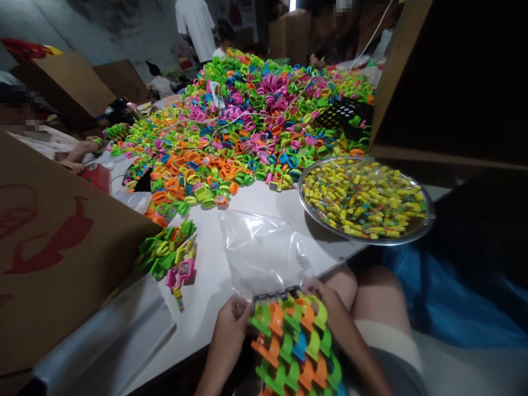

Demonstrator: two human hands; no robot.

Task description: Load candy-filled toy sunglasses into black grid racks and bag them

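Observation:
At the bottom centre, a black rack (277,295) holds rows of green, orange, yellow and blue plastic bands (292,346). A clear plastic bag (264,250) lies on the white table, its mouth at the top edge of the rack. My left hand (236,316) is closed at the left corner of the bag, beside the rack. On the right corner, my right hand (319,291) has its fingers closed on the bag, partly hidden by the bands.
A big heap of coloured toy watches (247,121) covers the table's back. At right stands a metal bowl (429,217) of yellow pieces. Left are a cardboard box (61,236), plastic bags (115,335) and a small watch pile (165,250). People sit around.

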